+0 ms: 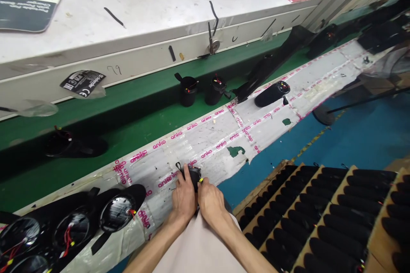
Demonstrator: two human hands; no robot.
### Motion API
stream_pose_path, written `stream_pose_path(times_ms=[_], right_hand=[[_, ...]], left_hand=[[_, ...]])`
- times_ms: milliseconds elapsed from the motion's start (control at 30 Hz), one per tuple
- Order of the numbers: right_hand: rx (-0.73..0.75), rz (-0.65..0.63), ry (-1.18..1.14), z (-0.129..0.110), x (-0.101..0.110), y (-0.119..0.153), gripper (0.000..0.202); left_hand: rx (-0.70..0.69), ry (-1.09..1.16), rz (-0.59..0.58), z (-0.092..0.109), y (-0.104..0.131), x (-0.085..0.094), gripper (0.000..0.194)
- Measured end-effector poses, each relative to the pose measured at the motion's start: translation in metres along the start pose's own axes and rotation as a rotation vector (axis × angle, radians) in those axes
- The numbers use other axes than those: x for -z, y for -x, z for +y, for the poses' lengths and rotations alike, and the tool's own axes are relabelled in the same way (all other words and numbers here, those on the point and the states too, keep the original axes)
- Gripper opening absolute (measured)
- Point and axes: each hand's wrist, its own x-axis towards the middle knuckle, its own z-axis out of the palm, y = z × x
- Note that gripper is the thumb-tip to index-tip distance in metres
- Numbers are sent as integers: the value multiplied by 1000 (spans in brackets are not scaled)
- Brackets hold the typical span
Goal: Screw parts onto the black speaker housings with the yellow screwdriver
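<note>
My left hand (184,196) is closed around a black cylindrical housing (194,174) at the front edge of the work surface, index finger stretched along its side. A small black loop strap (179,166) sticks out beside that finger. My right hand (210,199) is at the housing's right rim, fingers pinched at a small yellow wire connector (200,180). The inside of the housing is mostly hidden by my fingers. To the left lie several larger black housings (118,213) with open round ends, red wires coming out of them.
Two upright black housings (188,91) stand on the green belt (153,121), and another (59,142) lies farther left. One more black housing (272,93) rests on the taped white ledge (221,121). Cardboard-divided rows of black cylinders (339,221) fill the lower right. A white shelf (153,4) runs behind.
</note>
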Motion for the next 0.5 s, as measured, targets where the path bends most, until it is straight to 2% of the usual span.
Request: stream_pose_path(times_ms=[267, 500], right_hand=[[0, -5, 83, -3, 5, -4, 29], [-16, -32, 184, -5, 9, -11, 23]], left_hand=[[9, -50, -27, 8, 0, 3, 64], [30, -57, -31, 11, -1, -1, 61]])
